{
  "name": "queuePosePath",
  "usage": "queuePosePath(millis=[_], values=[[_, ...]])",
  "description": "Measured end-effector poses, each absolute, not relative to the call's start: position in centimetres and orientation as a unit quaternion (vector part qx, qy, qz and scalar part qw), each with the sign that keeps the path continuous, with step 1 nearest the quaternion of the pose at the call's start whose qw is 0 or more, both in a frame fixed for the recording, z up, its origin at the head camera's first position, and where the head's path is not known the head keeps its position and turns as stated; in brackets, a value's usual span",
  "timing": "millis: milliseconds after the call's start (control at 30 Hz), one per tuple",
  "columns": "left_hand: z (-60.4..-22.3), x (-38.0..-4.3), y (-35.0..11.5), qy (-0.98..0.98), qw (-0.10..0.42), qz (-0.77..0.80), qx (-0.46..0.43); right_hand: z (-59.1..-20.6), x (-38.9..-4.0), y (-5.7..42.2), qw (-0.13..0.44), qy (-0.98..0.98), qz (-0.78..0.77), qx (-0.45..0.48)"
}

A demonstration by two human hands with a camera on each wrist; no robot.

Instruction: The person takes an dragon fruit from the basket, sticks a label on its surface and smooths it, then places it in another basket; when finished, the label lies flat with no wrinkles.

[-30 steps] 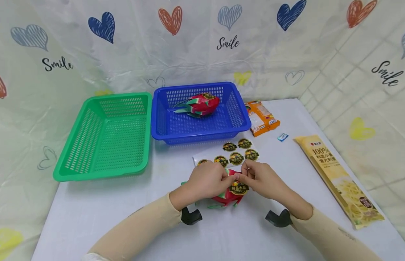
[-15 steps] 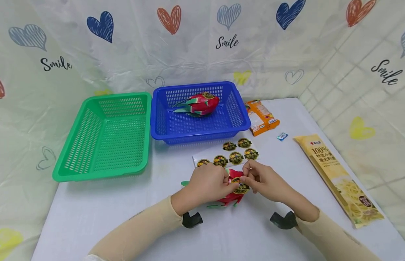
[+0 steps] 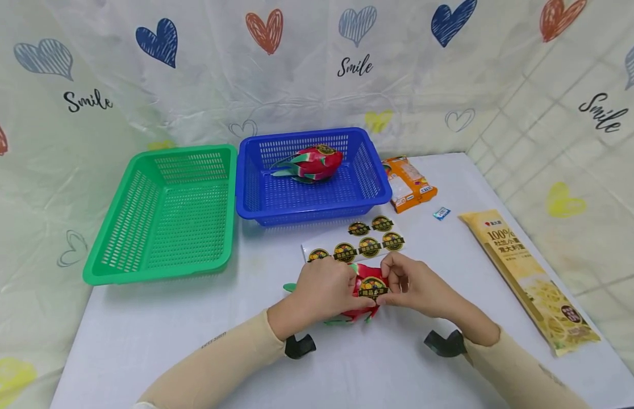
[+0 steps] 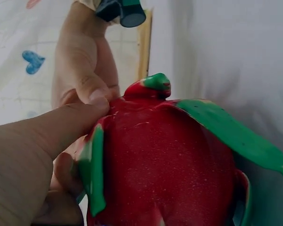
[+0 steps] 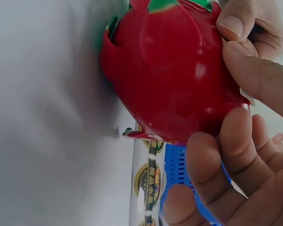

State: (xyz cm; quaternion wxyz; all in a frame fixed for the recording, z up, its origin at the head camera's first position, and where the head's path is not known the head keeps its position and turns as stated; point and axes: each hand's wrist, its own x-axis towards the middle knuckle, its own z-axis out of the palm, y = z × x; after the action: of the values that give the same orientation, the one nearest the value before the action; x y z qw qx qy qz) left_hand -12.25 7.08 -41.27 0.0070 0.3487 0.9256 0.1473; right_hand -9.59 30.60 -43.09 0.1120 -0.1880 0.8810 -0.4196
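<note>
A red dragon fruit with green-tipped scales point(image 3: 365, 271) lies on the white table between both hands. On its upper side sits a round black-and-gold sticker with a banner point(image 3: 373, 288). My left hand point(image 3: 319, 289) holds the fruit from the left, its thumb at the sticker's lower edge. From the right, my right hand point(image 3: 421, 287) holds it, thumb near the sticker's right lower corner and fingertips on the fruit's far side. The wrist views show the fruit's glossy red skin point(image 4: 165, 160) close up. Both thumbs meet near one edge there.
Behind the hands lies a white sticker sheet point(image 3: 329, 237) with several stickers. A blue basket point(image 3: 312, 213) bears another stickered dragon fruit point(image 3: 317, 165); a green basket point(image 3: 158, 277) stands left. On the right are an orange packet point(image 3: 411, 184), a small blue-white packet point(image 3: 442, 213) and a noodle bag point(image 3: 526, 278).
Both thumbs have moved from the sticker's upper part to its lower edge, so more of the sticker shows. The right hand has shifted slightly right. Baskets and packets stay put.
</note>
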Motion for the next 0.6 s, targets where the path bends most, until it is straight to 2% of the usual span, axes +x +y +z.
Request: queuePosePath(millis=[267, 600], values=[[-41.0, -13.4, 6.1, 0.891, 0.059, 0.234, 0.385, -43.3, -10.5, 31.5, 0.168, 0.848, -0.457, -0.209], [-41.2, -13.3, 6.3, 0.897, 0.023, 0.212, 0.387, -43.5, -10.3, 30.7, 0.179, 0.840, -0.478, -0.183]])
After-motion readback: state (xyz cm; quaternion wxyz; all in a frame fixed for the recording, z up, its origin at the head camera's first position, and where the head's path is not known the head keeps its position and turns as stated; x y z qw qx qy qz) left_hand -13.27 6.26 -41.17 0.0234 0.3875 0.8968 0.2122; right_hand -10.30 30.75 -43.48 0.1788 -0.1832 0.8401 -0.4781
